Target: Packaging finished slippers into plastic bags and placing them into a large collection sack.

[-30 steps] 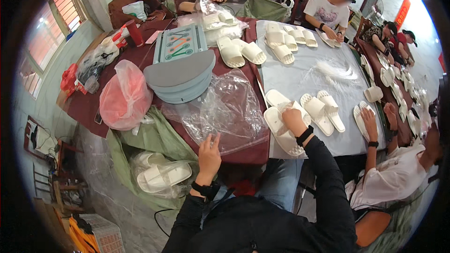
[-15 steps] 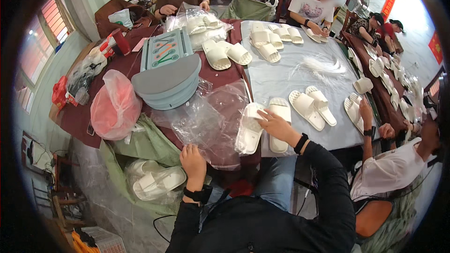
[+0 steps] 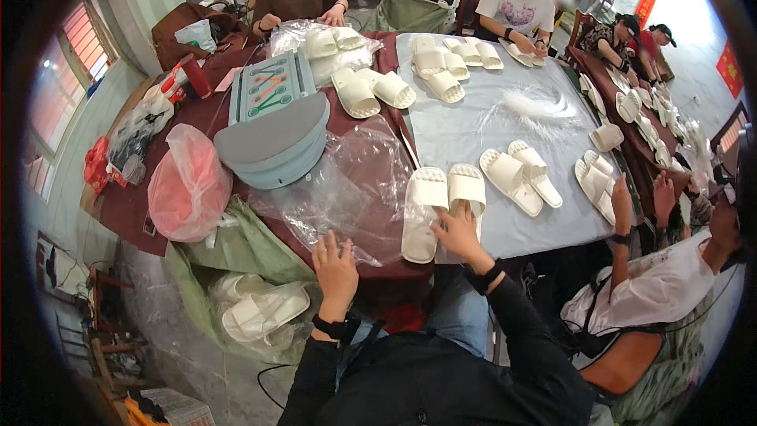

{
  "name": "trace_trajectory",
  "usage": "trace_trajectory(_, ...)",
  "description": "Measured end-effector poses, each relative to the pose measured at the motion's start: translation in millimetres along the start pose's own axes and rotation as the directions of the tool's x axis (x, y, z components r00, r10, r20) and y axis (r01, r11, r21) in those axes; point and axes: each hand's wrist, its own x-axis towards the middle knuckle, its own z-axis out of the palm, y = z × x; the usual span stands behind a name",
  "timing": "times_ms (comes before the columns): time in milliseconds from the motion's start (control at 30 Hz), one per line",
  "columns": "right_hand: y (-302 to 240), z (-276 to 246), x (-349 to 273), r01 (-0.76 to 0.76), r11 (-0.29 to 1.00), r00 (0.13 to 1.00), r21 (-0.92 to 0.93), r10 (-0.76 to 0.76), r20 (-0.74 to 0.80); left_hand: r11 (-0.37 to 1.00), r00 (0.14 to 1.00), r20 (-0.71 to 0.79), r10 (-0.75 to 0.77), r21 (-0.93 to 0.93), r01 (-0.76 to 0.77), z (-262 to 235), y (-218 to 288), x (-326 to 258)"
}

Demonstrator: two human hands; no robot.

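Observation:
A pair of cream slippers lies side by side at the near table edge, toes away from me. My right hand [image 3: 460, 233] has its fingers at the strap of the right slipper [image 3: 467, 184], gripping it there; the fingertips are partly hidden. Just left of it lies the left slipper [image 3: 420, 238], with no hand on it. My left hand [image 3: 335, 272] is at the table's front edge, fingers apart, touching the near edge of a clear plastic bag [image 3: 359, 158] that lies crumpled and flat on the dark red cloth.
More slipper pairs [image 3: 511, 181] lie on the grey cloth [image 3: 465, 122], beside white fibres [image 3: 538, 105]. A grey-blue case [image 3: 272, 142] and pink bag [image 3: 188, 185] stand left. Bagged slippers [image 3: 264, 308] sit in a green sack below. Co-workers sit across and at right.
My right hand has moved from the left slipper to the right one. The clear plastic no longer covers the left slipper. My left hand has shifted slightly right, its fingers spreading over the plastic.

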Motion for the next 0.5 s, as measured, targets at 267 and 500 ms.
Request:
trace_trajectory(267, 23, 1, 50, 0.013, 0.987, 1.0, 0.16, -0.011, -0.014, 0.994, 0.982, 0.17, 0.084, -0.086, -0.07, 14, -4, -2)
trace_trajectory(500, 25, -93, -28, -0.001, 0.27, 1.0, 0.963, -0.018, 0.006, 0.981, 0.995, 0.04, 0.09, -0.177, -0.081, 3, 5, 17)
